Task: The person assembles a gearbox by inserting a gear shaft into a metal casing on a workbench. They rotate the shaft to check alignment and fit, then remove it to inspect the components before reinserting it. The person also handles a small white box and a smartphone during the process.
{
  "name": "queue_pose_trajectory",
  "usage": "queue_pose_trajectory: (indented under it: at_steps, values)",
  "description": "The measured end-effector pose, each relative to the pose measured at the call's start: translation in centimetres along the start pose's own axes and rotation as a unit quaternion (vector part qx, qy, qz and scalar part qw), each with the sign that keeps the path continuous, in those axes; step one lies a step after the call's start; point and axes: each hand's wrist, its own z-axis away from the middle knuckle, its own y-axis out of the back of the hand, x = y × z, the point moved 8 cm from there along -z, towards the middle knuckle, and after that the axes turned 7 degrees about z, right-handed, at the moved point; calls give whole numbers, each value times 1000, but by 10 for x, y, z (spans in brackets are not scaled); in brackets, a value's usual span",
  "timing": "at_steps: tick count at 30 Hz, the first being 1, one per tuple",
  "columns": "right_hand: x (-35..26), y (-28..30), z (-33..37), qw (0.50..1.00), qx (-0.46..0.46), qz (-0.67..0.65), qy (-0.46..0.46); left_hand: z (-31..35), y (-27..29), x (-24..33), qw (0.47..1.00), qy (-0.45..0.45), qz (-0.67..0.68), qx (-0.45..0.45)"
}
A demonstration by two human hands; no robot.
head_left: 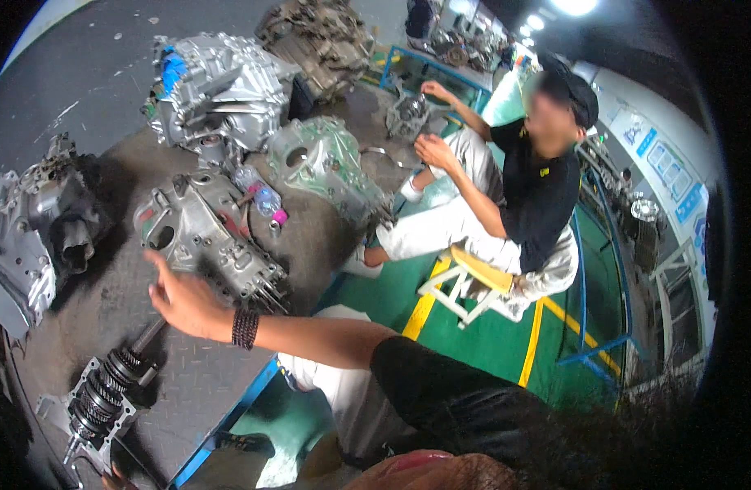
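My right hand [187, 300], with a dark beaded bracelet on the wrist, hovers over the metal work surface. Its fingers are apart and stretched out, and I see nothing in them. Below it lies a stack of gears on a shaft [106, 392], set in an open silver housing [118, 433]; the shaft's far end reaches close under my palm. Just beyond my fingertips sits a grey gearbox casing [200, 220] with a round hole and several thin rods. Only a sliver of my left hand [114, 478] shows at the lower edge by the gear housing; its fingers are mostly hidden.
Large gearbox housings stand at the left [32, 237] and far side [228, 90]. A greenish casing [318, 159], a clear bottle [261, 192] with a pink cap [280, 216] lie mid-surface. A co-worker [539, 180] sits on a yellow stool [482, 269] beyond the blue edge [228, 420].
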Motion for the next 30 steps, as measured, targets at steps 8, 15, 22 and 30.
queue_pose_trajectory:
  at_steps: [8, 15, 22, 30]
  values:
    - [-17, -43, 25, 972, -198, 50, 114, -12, 23, 23, 997, -3, 53, 52]
    - [-28, -50, 31, 973, -47, -33, 223, -21, 23, 29, 998, 0, 45, 47]
    - [-33, -87, 50, 948, -94, 1, 303, -19, 17, 29, 998, 8, 47, 39]
    - [-40, -65, 54, 948, -77, 17, 309, -7, 15, 14, 999, 4, 27, 23]
